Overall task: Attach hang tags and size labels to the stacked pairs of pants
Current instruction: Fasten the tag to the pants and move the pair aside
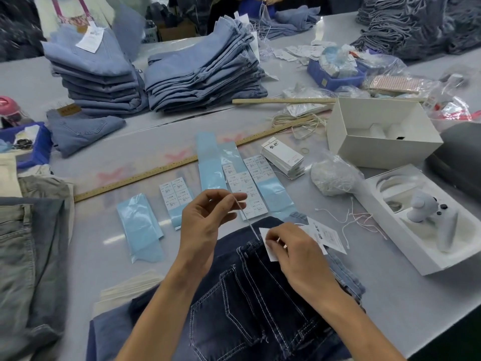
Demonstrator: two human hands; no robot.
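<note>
- Head view puts the dark jeans (pixel 250 295) nearest me, at 6 o'clock on the grey table (pixel 390 295), waistband pointing away. Denim this thick will be heavy and limp, so I judge it best left lying flat and worked only at the waistband.
- My right hand (pixel 294 254), just past the jeans at 5 o'clock, pinches a white hang tag (pixel 270 246) against the waistband; more tags (pixel 328 238) fan out beside it. Card is light and stiff, so I would hold it by the edge near its hole.
- My left hand (pixel 208 217), toward 7 o'clock of centre, has thumb and fingertips closed on a thin string (pixel 246 216) running down to the tag. It looks slippery and fine, so I would keep it taut.
- Size label sheets (pixel 177 191) on blue backing lie at centre; they should peel by a corner.
- Loose tags (pixel 283 157) sit at 1 o'clock.
- Light blue pants stacks (pixel 203 74) stand at 11 to 12 o'clock.
</note>
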